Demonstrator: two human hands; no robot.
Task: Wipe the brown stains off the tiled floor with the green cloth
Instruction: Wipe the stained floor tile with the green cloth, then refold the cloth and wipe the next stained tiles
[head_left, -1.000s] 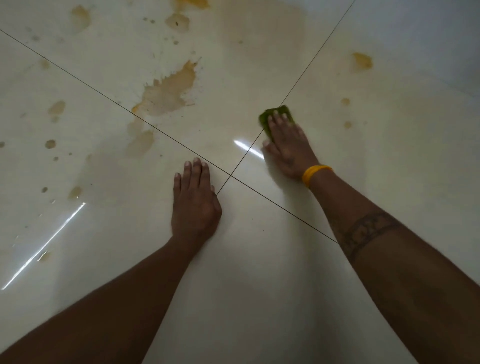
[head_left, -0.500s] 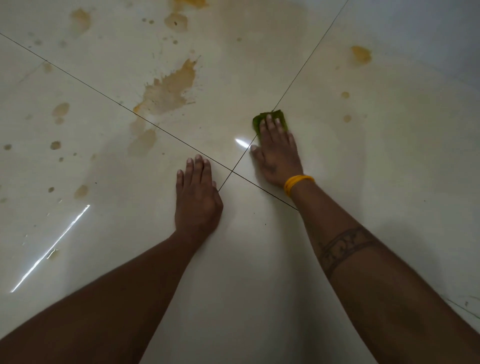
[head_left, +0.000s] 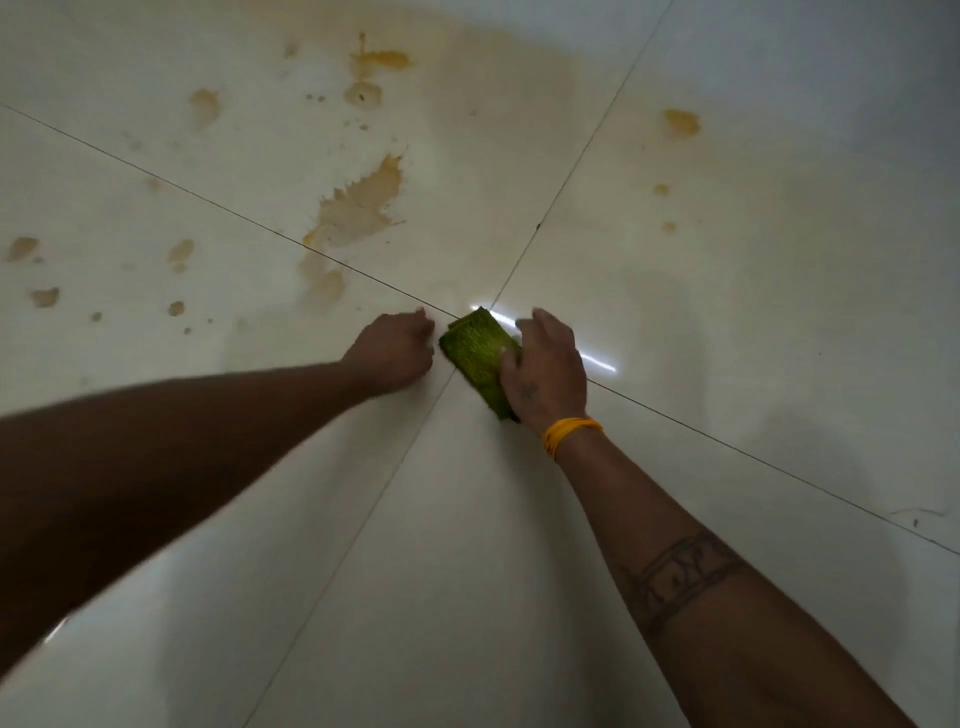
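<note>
The green cloth (head_left: 479, 358) lies folded into a narrow oblong on the tiled floor (head_left: 467, 545), right over the spot where the four tiles' grout lines cross. Its long axis runs diagonally, from the far end up and to the left, near the bright glare streak, down and to the right toward the wrist of the right hand (head_left: 548, 371).

That hand rests along the cloth's right edge, fingers (head_left: 511, 358) curled onto the fabric and gripping it; a yellow band (head_left: 569, 434) circles the wrist. The left hand (head_left: 395, 351) sits just beside the cloth's left edge with its fingers clenched under; whether it touches the cloth is unclear.

Half a second ago the left hand lay flat and spread, and the right palm covered most of the cloth, farther up the grout line. The brown stains (head_left: 358, 205) remain beyond both hands, well apart from the cloth.
</note>
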